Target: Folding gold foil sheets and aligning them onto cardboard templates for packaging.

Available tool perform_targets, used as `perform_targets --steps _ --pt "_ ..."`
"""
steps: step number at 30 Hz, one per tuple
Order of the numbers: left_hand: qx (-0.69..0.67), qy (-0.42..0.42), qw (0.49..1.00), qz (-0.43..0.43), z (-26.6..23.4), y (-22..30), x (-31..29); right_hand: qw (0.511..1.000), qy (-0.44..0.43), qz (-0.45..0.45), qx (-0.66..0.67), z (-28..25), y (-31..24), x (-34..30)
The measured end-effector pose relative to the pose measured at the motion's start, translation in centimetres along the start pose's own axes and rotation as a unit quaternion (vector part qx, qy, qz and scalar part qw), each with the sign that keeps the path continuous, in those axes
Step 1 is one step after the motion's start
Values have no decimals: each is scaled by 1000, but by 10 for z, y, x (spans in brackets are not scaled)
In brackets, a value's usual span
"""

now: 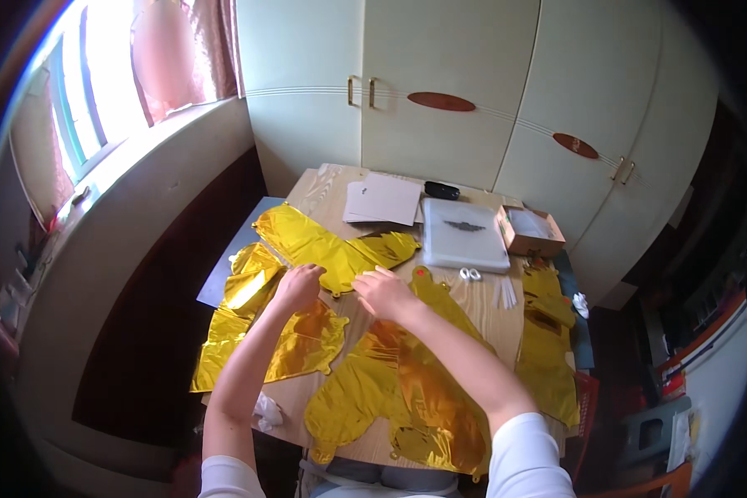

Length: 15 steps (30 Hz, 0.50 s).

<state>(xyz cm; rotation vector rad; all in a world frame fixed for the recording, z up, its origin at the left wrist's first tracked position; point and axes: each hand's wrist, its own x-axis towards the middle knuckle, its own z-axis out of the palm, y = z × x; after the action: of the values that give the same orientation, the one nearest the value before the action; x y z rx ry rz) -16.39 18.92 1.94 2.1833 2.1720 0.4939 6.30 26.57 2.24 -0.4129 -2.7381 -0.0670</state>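
Several flat, uninflated gold foil balloons lie spread over a light wooden table. My left hand (300, 287) and my right hand (382, 293) are at the near edge of the far foil balloon (328, 242), a little apart from each other. The fingers of both hands are bent and closed on that edge; the exact grip of the fingertips is too small to make out. Under my left forearm lies a crumpled foil balloon (307, 339). A larger foil balloon (369, 378), with a red spot at its far tip, stretches beneath my right forearm.
Farther back on the table (311, 195) are white sheets (393, 199), a black case (441, 191), a translucent box (465, 235) and an orange-brown carton (533, 232). White tape rolls (470, 274) and pale strips (505, 292) lie nearby. Another gold foil piece (546, 349) drapes the right side.
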Motion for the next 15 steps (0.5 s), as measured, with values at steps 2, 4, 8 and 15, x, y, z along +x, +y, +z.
perform_targets --steps 2,4,8,15 --pt "5 -12 999 38 3 -23 2 998 3 -19 -53 27 3 25" --pt "1 -29 998 56 -4 -17 0 998 -9 -12 -56 53 6 36" --pt "-25 -34 997 69 8 -33 -2 999 -29 -8 -29 72 9 48" --pt "-64 -47 995 62 9 -28 0 999 -15 48 8 70 18 46"
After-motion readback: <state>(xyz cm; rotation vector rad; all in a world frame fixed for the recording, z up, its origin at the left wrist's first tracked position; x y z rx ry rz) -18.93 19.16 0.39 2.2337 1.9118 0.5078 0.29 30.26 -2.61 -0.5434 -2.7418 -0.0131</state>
